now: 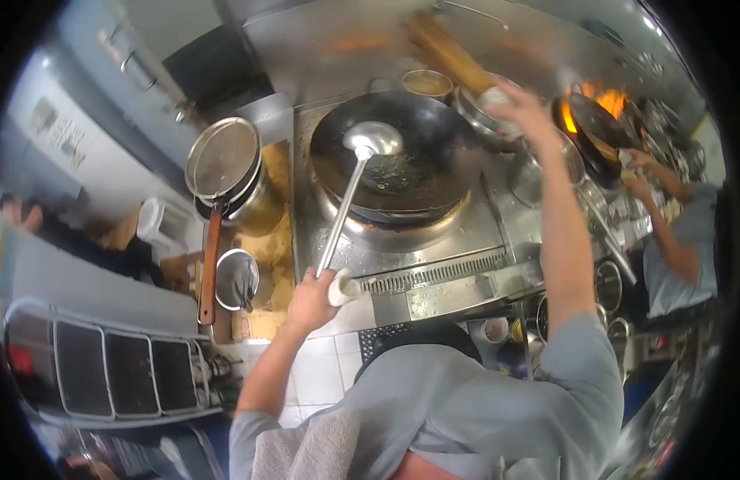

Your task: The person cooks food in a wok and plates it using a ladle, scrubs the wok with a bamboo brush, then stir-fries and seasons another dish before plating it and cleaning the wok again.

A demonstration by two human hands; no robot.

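Note:
My left hand (310,302) is closed round the long handle of a steel ladle (374,138), with a folded white cloth (343,288) at the same hand. The ladle's bowl rests over the inside of a large dark wok (442,152), which sits on the burner with some wet residue at its bottom. Beyond the wok's right rim, my right hand (523,112) grips a long tan bamboo wok brush (450,56), smeared by motion and pointing up and left. Something white, perhaps a cloth, shows at that hand; a steel pot (474,108) is just below.
To the left, a strainer (223,156) lies across a pot, its wooden handle projecting forward. A metal container (237,276) holds utensils. At right, a co-worker (678,240) handles another wok (598,120) over high flames. Steel bowls stand between the two stations.

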